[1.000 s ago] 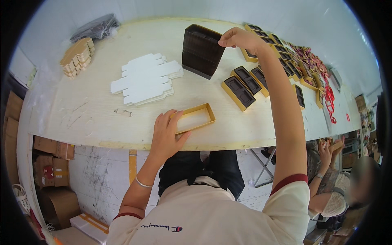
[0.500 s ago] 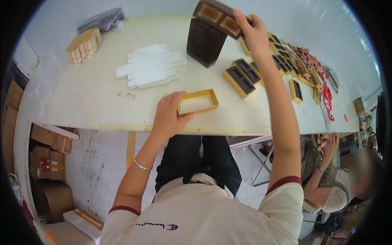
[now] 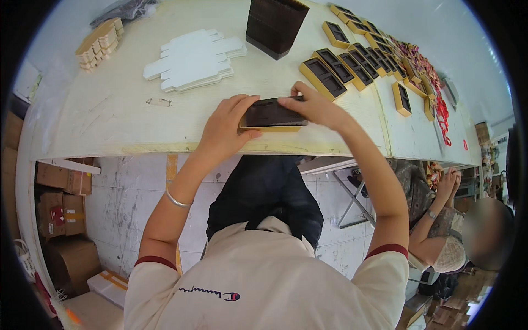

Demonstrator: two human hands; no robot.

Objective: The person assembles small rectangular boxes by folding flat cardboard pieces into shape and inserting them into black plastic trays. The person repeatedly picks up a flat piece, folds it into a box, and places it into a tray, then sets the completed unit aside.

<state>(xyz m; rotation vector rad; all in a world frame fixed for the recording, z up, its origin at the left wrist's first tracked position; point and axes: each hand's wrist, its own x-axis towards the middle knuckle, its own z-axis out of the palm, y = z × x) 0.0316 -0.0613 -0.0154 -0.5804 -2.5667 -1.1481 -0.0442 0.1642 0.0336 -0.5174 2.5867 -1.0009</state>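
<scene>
Near the table's front edge lies a small gold box (image 3: 273, 130). A dark brown plastic insert tray (image 3: 270, 113) rests in or on its opening; how deep it sits cannot be told. My left hand (image 3: 224, 124) grips the box's left end, thumb at the front and fingers at the back. My right hand (image 3: 319, 107) is closed on the tray's right end, its fingers at the far edge. Beyond them stands a tall stack of brown insert trays (image 3: 275, 27). Gold boxes fitted with brown trays (image 3: 323, 78) stand in a group to the right.
Flat white cardboard blanks (image 3: 192, 60) are piled at the left, with a stack of tan blanks (image 3: 100, 44) farther off. Red ribbon (image 3: 441, 124) and small wrapped pieces (image 3: 418, 71) lie at far right. A co-worker (image 3: 440, 231) sits beyond my right arm.
My right hand has come down from the tray stack to the box, bringing one brown tray onto it. My left hand has stayed on the box. The whole view has shifted a little.
</scene>
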